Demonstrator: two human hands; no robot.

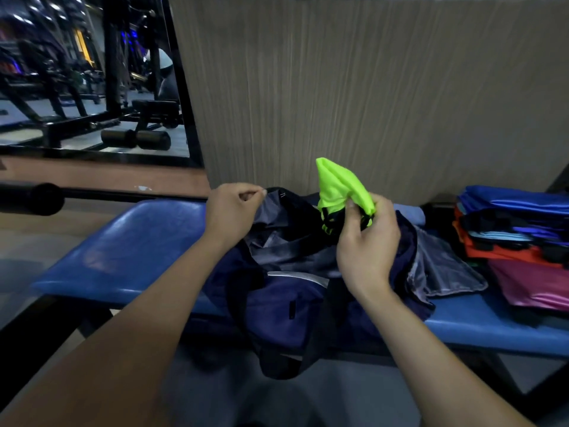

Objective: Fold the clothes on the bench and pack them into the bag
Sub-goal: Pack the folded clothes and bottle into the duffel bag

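Head view shows the left hand pinching the far rim of the dark blue bag; its fingers are curled on the cloth, I think to keep the mouth pulled open. The right hand grips a small folded neon-green garment, fingers clamped on its lower end, just above the opening, between both hands. It is probably about to go down into the bag. The bag lies on the blue tabletop, its near part hanging over the front edge. Right of the right fingers waits a stack of folded clothes, close to the bag's grey flap. Left of the left fingers the tabletop gives room.
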